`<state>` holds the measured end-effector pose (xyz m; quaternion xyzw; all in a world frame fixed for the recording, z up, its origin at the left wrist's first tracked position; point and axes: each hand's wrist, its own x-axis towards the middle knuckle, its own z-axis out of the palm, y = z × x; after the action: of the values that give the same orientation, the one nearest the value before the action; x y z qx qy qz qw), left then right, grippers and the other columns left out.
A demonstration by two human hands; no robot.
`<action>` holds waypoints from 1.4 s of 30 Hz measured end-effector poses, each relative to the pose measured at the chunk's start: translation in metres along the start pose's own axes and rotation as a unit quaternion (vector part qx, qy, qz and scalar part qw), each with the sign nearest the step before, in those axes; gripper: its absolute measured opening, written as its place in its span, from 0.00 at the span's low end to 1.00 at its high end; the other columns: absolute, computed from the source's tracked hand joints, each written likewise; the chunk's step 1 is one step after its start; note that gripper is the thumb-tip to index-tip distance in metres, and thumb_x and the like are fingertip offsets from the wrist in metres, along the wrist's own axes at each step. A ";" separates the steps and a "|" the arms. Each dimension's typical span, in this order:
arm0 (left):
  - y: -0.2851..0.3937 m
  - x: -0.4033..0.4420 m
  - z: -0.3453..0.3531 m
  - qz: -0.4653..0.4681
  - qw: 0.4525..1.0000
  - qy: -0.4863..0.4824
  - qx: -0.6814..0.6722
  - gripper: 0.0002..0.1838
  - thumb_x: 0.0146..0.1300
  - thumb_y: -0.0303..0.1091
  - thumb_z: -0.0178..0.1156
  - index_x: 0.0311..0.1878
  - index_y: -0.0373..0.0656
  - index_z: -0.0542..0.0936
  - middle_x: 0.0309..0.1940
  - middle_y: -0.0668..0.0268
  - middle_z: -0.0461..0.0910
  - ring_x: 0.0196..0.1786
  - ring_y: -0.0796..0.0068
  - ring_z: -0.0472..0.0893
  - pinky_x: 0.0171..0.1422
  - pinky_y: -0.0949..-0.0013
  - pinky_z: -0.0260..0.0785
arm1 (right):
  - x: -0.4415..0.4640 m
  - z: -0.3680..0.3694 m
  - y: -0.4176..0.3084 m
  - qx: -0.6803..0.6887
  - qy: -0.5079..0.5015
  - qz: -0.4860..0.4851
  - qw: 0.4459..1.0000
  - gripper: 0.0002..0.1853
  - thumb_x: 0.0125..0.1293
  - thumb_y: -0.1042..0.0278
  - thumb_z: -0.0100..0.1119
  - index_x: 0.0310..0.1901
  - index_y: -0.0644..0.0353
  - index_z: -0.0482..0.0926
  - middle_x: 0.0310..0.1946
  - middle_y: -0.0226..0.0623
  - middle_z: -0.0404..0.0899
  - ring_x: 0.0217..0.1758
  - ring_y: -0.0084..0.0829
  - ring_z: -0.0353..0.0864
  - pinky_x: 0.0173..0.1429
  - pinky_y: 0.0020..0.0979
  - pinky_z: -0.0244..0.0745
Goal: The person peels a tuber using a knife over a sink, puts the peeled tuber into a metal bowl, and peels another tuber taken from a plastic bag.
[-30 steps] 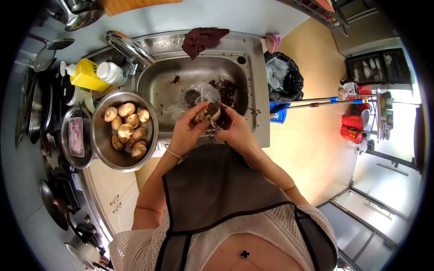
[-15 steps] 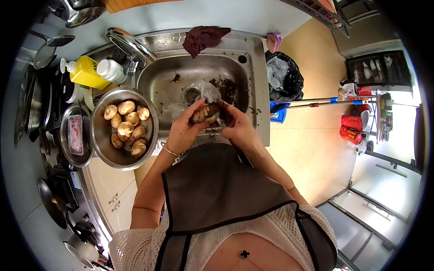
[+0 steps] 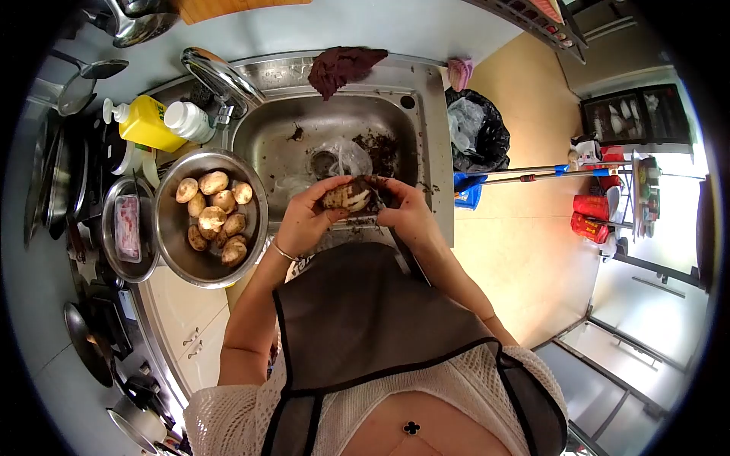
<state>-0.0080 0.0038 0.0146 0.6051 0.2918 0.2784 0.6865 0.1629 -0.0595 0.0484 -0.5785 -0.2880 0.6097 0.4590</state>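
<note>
Over the near edge of the sink [image 3: 296, 114], my left hand [image 3: 308, 216] is closed around a brown, ringed taro [image 3: 346, 199]. Pale flesh shows along part of the taro where skin is off. My right hand [image 3: 411, 216] is closed at the taro's right end on a small metal-bladed tool [image 3: 379, 199], mostly hidden by the fingers; its exact kind is unclear. Dark scraps of peel [image 3: 380, 146] lie in the basin, beside a clear plastic bag [image 3: 351, 158] near the drain. To the left, a steel bowl [image 3: 176, 251] holds several pale, peeled roots [image 3: 212, 218].
A faucet [image 3: 220, 76], yellow pump bottle [image 3: 150, 123] and white jar [image 3: 188, 120] stand left of the basin. A dark red cloth [image 3: 342, 70] hangs over the back rim. A smaller bowl holds a wrapped meat tray [image 3: 128, 228]. Right of the sink is a black-lined bin [image 3: 490, 129].
The taro has turned in my left hand, and more pale flesh faces up. My right hand has shifted slightly right and down, with the metal blade still against the taro's end.
</note>
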 end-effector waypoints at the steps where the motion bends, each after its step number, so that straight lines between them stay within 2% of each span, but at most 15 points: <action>1: 0.004 0.000 0.002 -0.013 0.999 0.017 0.028 0.26 0.48 0.13 0.55 0.53 0.40 0.71 0.45 0.63 0.76 0.48 0.76 0.74 0.53 0.73 0.67 | -0.001 0.006 0.007 0.001 0.000 0.000 1.000 0.29 0.38 0.87 0.48 0.50 0.68 0.71 0.42 0.34 0.75 0.46 0.22 0.73 0.47 0.21 0.67; 3: 0.004 0.000 0.003 -0.026 0.998 0.032 0.056 0.26 0.48 0.12 0.55 0.53 0.40 0.71 0.46 0.63 0.75 0.48 0.76 0.74 0.53 0.73 0.67 | -0.001 0.016 0.022 -0.051 0.072 -0.152 0.985 0.29 0.38 0.87 0.50 0.50 0.68 0.71 0.42 0.34 0.75 0.46 0.22 0.72 0.48 0.21 0.67; 4: 0.001 0.000 0.003 -0.022 0.999 0.021 0.034 0.26 0.48 0.12 0.55 0.53 0.40 0.71 0.47 0.63 0.75 0.49 0.76 0.74 0.53 0.73 0.66 | -0.002 0.015 0.022 -0.050 0.074 -0.152 0.984 0.29 0.38 0.87 0.50 0.50 0.68 0.71 0.42 0.34 0.75 0.46 0.22 0.72 0.48 0.21 0.67; 10: -0.008 -0.003 0.000 0.000 0.996 -0.007 -0.084 0.26 0.50 0.13 0.55 0.54 0.39 0.69 0.49 0.64 0.72 0.50 0.76 0.73 0.54 0.73 0.66 | 0.004 -0.009 0.002 -0.004 -0.007 0.026 1.000 0.25 0.39 0.83 0.53 0.46 0.70 0.72 0.38 0.36 0.76 0.38 0.23 0.74 0.45 0.21 0.68; 12: -0.009 -0.001 0.001 0.015 0.997 -0.002 -0.079 0.26 0.50 0.13 0.54 0.55 0.38 0.68 0.50 0.64 0.72 0.50 0.76 0.72 0.54 0.73 0.66 | 0.001 -0.003 -0.001 0.003 0.004 0.007 1.000 0.24 0.40 0.84 0.52 0.46 0.69 0.73 0.37 0.35 0.76 0.35 0.21 0.73 0.42 0.20 0.68; 18: -0.011 0.002 -0.001 0.004 0.997 0.001 -0.081 0.25 0.52 0.13 0.52 0.56 0.37 0.67 0.50 0.63 0.72 0.50 0.76 0.72 0.53 0.72 0.67 | 0.001 0.015 0.017 -0.034 0.109 -0.205 0.972 0.23 0.41 0.85 0.50 0.44 0.69 0.74 0.37 0.34 0.77 0.36 0.22 0.74 0.42 0.20 0.68; 21: -0.012 -0.001 -0.007 -0.045 0.970 -0.057 -0.232 0.24 0.53 0.13 0.52 0.55 0.37 0.67 0.49 0.62 0.72 0.51 0.75 0.73 0.53 0.73 0.67 | -0.001 -0.006 -0.009 0.051 -0.025 -0.002 0.998 0.21 0.41 0.85 0.50 0.43 0.69 0.74 0.36 0.33 0.77 0.39 0.22 0.74 0.45 0.20 0.67; 23: -0.006 0.002 0.001 -0.032 0.966 -0.033 -0.254 0.25 0.53 0.13 0.51 0.57 0.37 0.65 0.52 0.60 0.70 0.53 0.66 0.72 0.55 0.64 0.69 | -0.002 -0.006 -0.010 0.037 -0.010 0.001 0.999 0.22 0.41 0.84 0.51 0.44 0.69 0.73 0.37 0.34 0.77 0.40 0.23 0.74 0.46 0.21 0.67; 25: -0.012 0.004 0.007 0.007 0.975 -0.006 -0.220 0.25 0.54 0.14 0.51 0.57 0.37 0.65 0.52 0.60 0.70 0.53 0.67 0.72 0.55 0.65 0.69 | -0.001 -0.003 -0.005 0.026 0.007 0.003 1.000 0.23 0.41 0.83 0.51 0.46 0.69 0.72 0.38 0.34 0.77 0.41 0.23 0.74 0.47 0.22 0.67; 27: -0.013 0.007 0.012 0.046 0.981 0.016 -0.189 0.24 0.55 0.15 0.51 0.57 0.38 0.66 0.52 0.61 0.70 0.53 0.69 0.72 0.56 0.66 0.68 | 0.003 -0.002 0.010 -0.040 0.002 -0.103 0.994 0.35 0.39 0.86 0.54 0.56 0.66 0.64 0.50 0.37 0.70 0.50 0.26 0.70 0.54 0.24 0.65; 31: -0.003 0.004 0.018 0.009 0.996 0.042 -0.080 0.21 0.56 0.17 0.51 0.56 0.37 0.68 0.50 0.63 0.73 0.51 0.75 0.72 0.55 0.73 0.65 | -0.005 0.008 0.007 -0.273 0.057 -0.222 0.934 0.38 0.37 0.82 0.59 0.58 0.65 0.61 0.51 0.37 0.64 0.56 0.29 0.65 0.58 0.27 0.63; 34: 0.002 0.001 0.019 0.012 0.998 0.054 -0.033 0.20 0.56 0.18 0.50 0.54 0.37 0.70 0.49 0.63 0.73 0.51 0.75 0.72 0.56 0.73 0.64 | -0.012 0.009 -0.005 -0.290 0.045 -0.142 0.946 0.38 0.36 0.83 0.58 0.57 0.65 0.63 0.50 0.37 0.65 0.54 0.27 0.66 0.56 0.25 0.63; 38: -0.004 -0.001 0.007 0.008 0.996 0.024 -0.083 0.21 0.54 0.15 0.51 0.53 0.37 0.70 0.48 0.64 0.74 0.50 0.76 0.73 0.56 0.73 0.64 | -0.003 -0.001 0.011 -0.216 0.036 -0.214 0.952 0.31 0.36 0.81 0.56 0.51 0.67 0.68 0.42 0.42 0.69 0.46 0.36 0.72 0.49 0.27 0.68; 40: -0.003 -0.002 0.001 -0.004 0.998 0.013 -0.069 0.22 0.54 0.15 0.51 0.53 0.37 0.70 0.48 0.64 0.73 0.50 0.76 0.73 0.56 0.74 0.64 | -0.002 -0.004 0.004 -0.119 0.008 -0.073 0.990 0.28 0.36 0.83 0.54 0.47 0.68 0.71 0.37 0.37 0.73 0.43 0.28 0.72 0.46 0.24 0.66; 42: -0.002 -0.001 0.000 -0.013 0.998 -0.001 -0.056 0.22 0.53 0.14 0.51 0.54 0.37 0.70 0.48 0.64 0.73 0.50 0.76 0.73 0.56 0.74 0.64 | 0.003 -0.008 0.003 -0.099 0.004 -0.043 0.994 0.27 0.37 0.83 0.54 0.47 0.68 0.72 0.35 0.34 0.74 0.41 0.24 0.72 0.45 0.21 0.65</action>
<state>-0.0084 0.0033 0.0128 0.5622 0.2826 0.2845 0.7233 0.1701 -0.0593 0.0426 -0.6104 -0.3699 0.5554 0.4268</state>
